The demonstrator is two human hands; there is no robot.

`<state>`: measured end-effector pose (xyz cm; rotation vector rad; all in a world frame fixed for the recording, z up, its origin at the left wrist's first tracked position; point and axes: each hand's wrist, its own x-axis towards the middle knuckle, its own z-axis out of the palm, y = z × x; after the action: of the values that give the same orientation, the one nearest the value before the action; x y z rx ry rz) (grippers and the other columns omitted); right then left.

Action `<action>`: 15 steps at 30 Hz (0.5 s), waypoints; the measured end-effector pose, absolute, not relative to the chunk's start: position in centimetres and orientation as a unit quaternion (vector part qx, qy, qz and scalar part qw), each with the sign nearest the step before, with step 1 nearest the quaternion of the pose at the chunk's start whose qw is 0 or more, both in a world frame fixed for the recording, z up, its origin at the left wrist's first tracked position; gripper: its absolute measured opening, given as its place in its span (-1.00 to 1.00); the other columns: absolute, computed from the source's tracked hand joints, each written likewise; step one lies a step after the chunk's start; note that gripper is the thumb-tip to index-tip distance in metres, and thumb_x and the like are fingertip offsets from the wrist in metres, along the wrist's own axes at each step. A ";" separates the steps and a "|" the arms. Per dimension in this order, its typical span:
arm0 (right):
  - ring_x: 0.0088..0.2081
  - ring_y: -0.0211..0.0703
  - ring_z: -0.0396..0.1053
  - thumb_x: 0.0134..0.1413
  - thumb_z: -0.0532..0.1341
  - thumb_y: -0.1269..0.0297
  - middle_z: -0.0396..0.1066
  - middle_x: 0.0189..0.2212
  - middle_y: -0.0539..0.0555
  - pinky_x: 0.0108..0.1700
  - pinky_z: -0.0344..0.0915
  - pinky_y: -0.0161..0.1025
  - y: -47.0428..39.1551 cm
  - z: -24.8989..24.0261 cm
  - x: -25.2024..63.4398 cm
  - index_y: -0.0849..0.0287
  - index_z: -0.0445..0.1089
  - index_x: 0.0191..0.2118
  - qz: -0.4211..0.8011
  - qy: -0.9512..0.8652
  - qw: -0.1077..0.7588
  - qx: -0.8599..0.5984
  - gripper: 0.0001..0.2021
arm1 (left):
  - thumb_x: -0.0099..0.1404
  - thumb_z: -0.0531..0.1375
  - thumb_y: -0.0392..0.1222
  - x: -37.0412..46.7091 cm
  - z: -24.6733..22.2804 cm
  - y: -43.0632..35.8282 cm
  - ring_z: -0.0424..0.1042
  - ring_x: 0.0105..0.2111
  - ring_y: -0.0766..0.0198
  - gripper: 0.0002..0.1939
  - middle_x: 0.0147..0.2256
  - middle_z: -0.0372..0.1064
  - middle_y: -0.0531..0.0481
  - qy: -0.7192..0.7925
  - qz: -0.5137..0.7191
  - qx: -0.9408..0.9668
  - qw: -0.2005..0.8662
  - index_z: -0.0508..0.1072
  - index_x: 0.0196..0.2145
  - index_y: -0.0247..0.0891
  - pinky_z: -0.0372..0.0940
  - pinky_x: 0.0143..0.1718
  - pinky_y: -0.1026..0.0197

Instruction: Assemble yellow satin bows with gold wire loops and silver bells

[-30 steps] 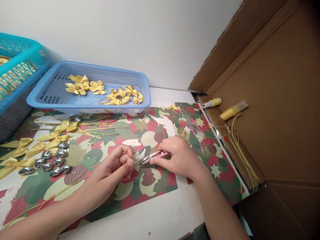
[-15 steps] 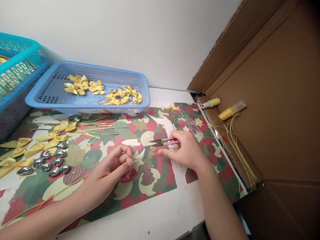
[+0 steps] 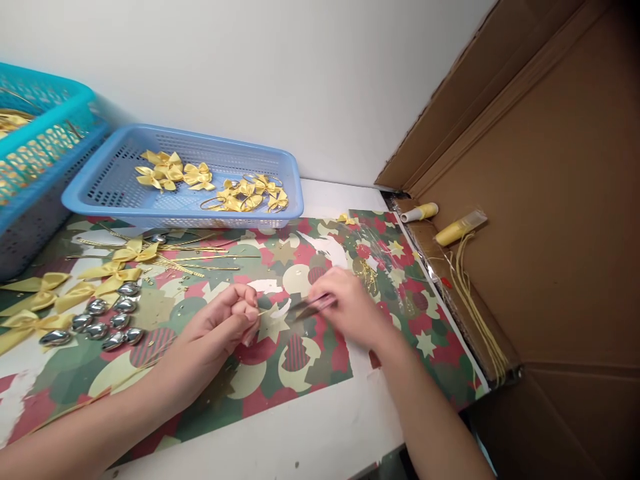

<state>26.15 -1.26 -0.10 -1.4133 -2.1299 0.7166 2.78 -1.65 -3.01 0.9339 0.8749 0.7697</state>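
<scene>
My left hand (image 3: 227, 327) pinches a thin gold cord (image 3: 263, 312), whose short end sticks out past the fingertips toward the right. A length of gold cord (image 3: 117, 385) trails along the table beside my left forearm. In my right hand (image 3: 345, 307) is a pair of pink-handled thread snips (image 3: 313, 307), blurred by motion. Their dark blades point left, a short gap from the cord's end. Whether the blades are parted I cannot tell. Below both hands lies patterned paper (image 3: 240, 380) with stars and circles.
Left of my hands are several silver beads (image 3: 120, 321), yellow ribbon bows (image 3: 135, 251) and gold cords (image 3: 220, 257). A blue basket (image 3: 185, 217) holding bows stands behind, beside a turquoise basket (image 3: 50, 143). Thread cones (image 3: 453, 230) lie by the cardboard wall (image 3: 540, 220) on the right.
My right hand has moved left with the snips, bringing the blades closer to my left hand. It has turned so that its back covers more of the handles. The cord's end now shows clearly.
</scene>
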 end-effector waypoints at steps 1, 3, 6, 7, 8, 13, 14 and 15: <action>-0.27 -0.19 0.31 0.09 0.18 0.55 0.38 -0.39 0.00 -0.22 0.18 -0.27 -1.1 0.2 27.3 0.14 0.34 -0.42 0.225 -0.745 0.263 -0.570 -0.84 | 0.34 0.18 0.03 2.8 -3.1 -1.6 0.01 -0.52 0.35 -0.77 -0.56 0.06 0.18 0.398 0.347 0.424 0.736 0.25 -0.29 -0.14 0.02 -0.50 0.33; -0.35 -0.19 0.27 0.11 0.19 0.44 0.32 -0.41 0.00 -0.32 0.13 -0.29 -0.7 0.8 29.5 0.14 0.29 -0.44 0.137 -0.672 0.272 -0.675 -0.86 | 0.34 0.17 0.03 2.7 -3.3 -1.6 0.01 -0.52 0.34 -0.77 -0.56 0.07 0.17 0.398 0.341 0.424 0.739 0.25 -0.30 -0.13 0.02 -0.50 0.32; -0.44 -0.18 0.19 0.13 0.17 0.34 0.21 -0.56 -0.04 -0.39 0.03 -0.28 -0.4 1.1 31.6 0.12 0.13 -0.56 0.078 -0.632 0.239 -0.733 -0.73 | 0.35 0.17 0.02 2.7 -3.4 -1.6 0.02 -0.51 0.33 -0.78 -0.56 0.09 0.17 0.403 0.339 0.423 0.737 0.25 -0.30 -0.13 0.02 -0.49 0.31; -0.45 -0.18 0.18 0.14 0.18 0.30 0.20 -0.59 -0.05 -0.39 0.02 -0.27 -0.3 1.2 31.8 0.12 0.10 -0.57 0.075 -0.628 0.234 -0.738 -0.70 | 0.35 0.17 0.02 2.7 -3.3 -1.6 0.02 -0.51 0.33 -0.78 -0.56 0.09 0.17 0.406 0.340 0.424 0.735 0.25 -0.30 -0.13 0.01 -0.49 0.31; -0.45 -0.17 0.20 0.14 0.19 0.24 0.22 -0.59 -0.05 -0.37 0.04 -0.26 -0.3 1.1 31.8 0.11 0.10 -0.56 0.076 -0.625 0.233 -0.741 -0.68 | 0.34 0.17 0.01 2.8 -3.3 -1.6 0.03 -0.51 0.33 -0.79 -0.55 0.10 0.16 0.408 0.341 0.424 0.733 0.25 -0.30 -0.13 0.01 -0.49 0.31; -0.21 0.01 0.37 0.26 0.10 0.08 0.47 -0.30 0.10 -0.13 0.16 -0.10 -0.2 0.4 29.7 0.13 0.29 -0.31 0.089 -0.633 0.184 -0.747 -0.77 | 0.33 0.18 0.01 2.9 -3.0 -1.6 0.05 -0.51 0.35 -0.78 -0.53 0.11 0.16 0.407 0.344 0.431 0.729 0.25 -0.30 -0.14 0.00 -0.49 0.30; -0.17 0.04 0.37 0.29 0.07 0.12 0.48 -0.27 0.12 -0.09 0.16 -0.06 -0.1 0.1 29.2 0.13 0.31 -0.27 0.088 -0.640 0.160 -0.746 -0.78 | 0.33 0.18 0.01 3.0 -3.0 -1.6 0.05 -0.51 0.35 -0.78 -0.52 0.11 0.16 0.404 0.345 0.432 0.729 0.25 -0.30 -0.14 0.00 -0.49 0.30; -0.14 0.06 0.37 0.31 0.06 0.15 0.48 -0.26 0.14 -0.06 0.16 -0.02 -0.1 -0.2 28.7 0.14 0.33 -0.25 0.087 -0.648 0.138 -0.744 -0.80 | 0.34 0.18 0.01 3.0 -3.1 -1.6 0.04 -0.51 0.35 -0.78 -0.52 0.10 0.16 0.401 0.345 0.434 0.729 0.25 -0.30 -0.14 0.00 -0.49 0.30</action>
<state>28.68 -0.08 -0.16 -2.1518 -1.8752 0.2509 2.95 -1.63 -3.09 0.9562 0.8826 0.7610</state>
